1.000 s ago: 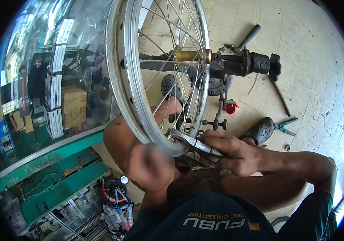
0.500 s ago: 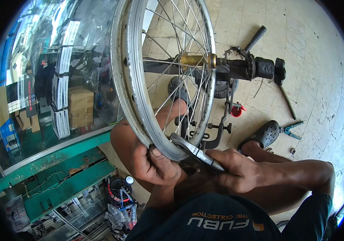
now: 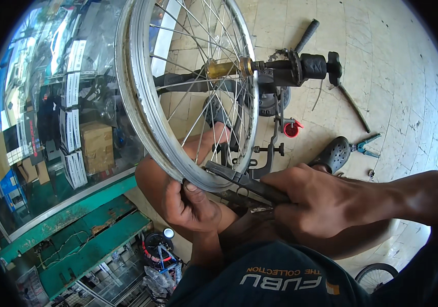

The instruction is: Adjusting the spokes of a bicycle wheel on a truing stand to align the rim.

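Note:
A bare silver bicycle wheel rim [image 3: 150,120] with spokes stands upright before me, laced to a gold hub [image 3: 224,69]. The hub sits in a dark truing stand [image 3: 275,77]. My left hand [image 3: 191,207] pinches the rim's near edge, its thumb pressed on the metal. In my right hand [image 3: 308,199] is a dark metal adjustable wrench [image 3: 260,189], its fingers wrapped round the handle. The wrench's head lies across the rim's lower edge, right of my left thumb. Part of its jaws is hidden by the rim.
Left of the wheel stands a glass display case [image 3: 40,128] on a green base [image 3: 75,225]. On the tiled floor lie teal-handled pliers [image 3: 366,146], a rod [image 3: 354,109] and a red round container [image 3: 291,129]. A grey clog [image 3: 334,155] is on my foot.
The wheel and stand have shifted up and left in view. My right hand has turned the wrench slightly, and my right elbow has swung outward and up. My left hand still pinches the rim.

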{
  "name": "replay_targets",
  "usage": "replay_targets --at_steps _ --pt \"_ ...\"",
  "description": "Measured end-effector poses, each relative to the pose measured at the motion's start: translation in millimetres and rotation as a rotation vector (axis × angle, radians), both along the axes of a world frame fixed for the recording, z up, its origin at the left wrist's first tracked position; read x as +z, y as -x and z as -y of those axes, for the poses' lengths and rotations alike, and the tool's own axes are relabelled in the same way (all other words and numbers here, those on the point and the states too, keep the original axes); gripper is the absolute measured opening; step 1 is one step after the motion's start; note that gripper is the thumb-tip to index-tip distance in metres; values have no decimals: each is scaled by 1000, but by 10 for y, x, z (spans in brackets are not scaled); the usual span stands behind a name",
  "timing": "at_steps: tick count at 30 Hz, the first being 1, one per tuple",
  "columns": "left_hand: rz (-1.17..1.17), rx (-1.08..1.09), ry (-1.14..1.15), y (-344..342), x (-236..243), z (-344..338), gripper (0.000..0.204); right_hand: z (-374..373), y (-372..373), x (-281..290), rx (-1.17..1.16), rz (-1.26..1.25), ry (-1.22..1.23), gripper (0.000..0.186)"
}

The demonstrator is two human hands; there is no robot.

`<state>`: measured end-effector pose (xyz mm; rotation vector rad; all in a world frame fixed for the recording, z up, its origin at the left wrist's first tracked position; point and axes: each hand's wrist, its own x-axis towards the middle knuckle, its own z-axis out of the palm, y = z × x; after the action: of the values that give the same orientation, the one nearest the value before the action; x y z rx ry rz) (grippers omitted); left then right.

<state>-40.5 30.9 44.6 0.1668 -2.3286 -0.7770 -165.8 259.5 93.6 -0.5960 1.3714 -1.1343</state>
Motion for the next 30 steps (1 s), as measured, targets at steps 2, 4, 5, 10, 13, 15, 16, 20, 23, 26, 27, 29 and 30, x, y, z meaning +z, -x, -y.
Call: replay_targets --at_steps 2,4,5,10,13,15,16,20,23,26,27,29,30 --pt "-23 11 8 26 41 -25 26 25 89 82 22 -11 -22 20" --pt "-1 8 -4 28 81 -28 26 94 222 182 142 14 -112 22" --pt "8 6 -14 30 93 -27 26 126 273 225 200 24 -161 24" --pt "-23 -70 -9 119 116 -22 28 96 303 243 235 20 -206 25" --pt "-11 -98 -10 127 146 -32 29 79 297 226 218 0 -200 25" --pt "49 -99 -3 96 180 -44 29 74 297 187 213 -15 -187 25" --pt "81 -96 7 79 194 -48 29 72 304 154 214 -22 -174 25" --pt "112 -75 22 32 184 -47 29 37 295 85 194 -48 -149 25" --pt "148 -36 18 -36 178 -38 29 -7 298 16 186 -64 -111 24" --pt "222 55 -33 -95 174 -40 29 -46 305 -92 181 -77 -60 24" --pt "225 60 -25 -59 177 -37 29 -51 285 -158 185 -75 -51 24" --pt "63 27 -33 95 199 -28 28 -62 145 -302 63 57 42 28" --pt "-18 -8 -45 193 178 -50 28 -99 48 -388 -16 123 79 30"
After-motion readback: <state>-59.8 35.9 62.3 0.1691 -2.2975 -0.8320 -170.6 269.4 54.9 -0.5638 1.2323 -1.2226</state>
